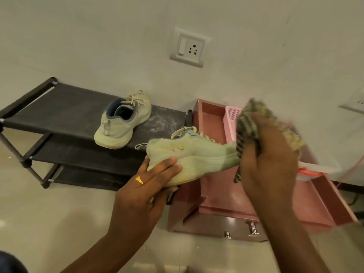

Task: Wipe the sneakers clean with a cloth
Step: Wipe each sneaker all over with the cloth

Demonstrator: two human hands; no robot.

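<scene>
My left hand (pixel 151 184), with a gold ring on one finger, grips a pale green sneaker (pixel 195 156) by its heel and sole, holding it on its side in the air. A striped greenish cloth (pixel 248 131) is bunched in my right hand (pixel 269 154) and pressed against the sneaker's toe end, which it hides. The cloth and right hand are blurred. The second pale green sneaker (pixel 122 121) stands upright on the top shelf of the black shoe rack (pixel 59 107), its heel toward me.
A pink cabinet (pixel 236 203) with an open top and metal handles stands right of the rack, under the held sneaker. A pink perforated basket (pixel 231 123) sits inside it. A white switch and socket plate (pixel 189 48) is on the wall above.
</scene>
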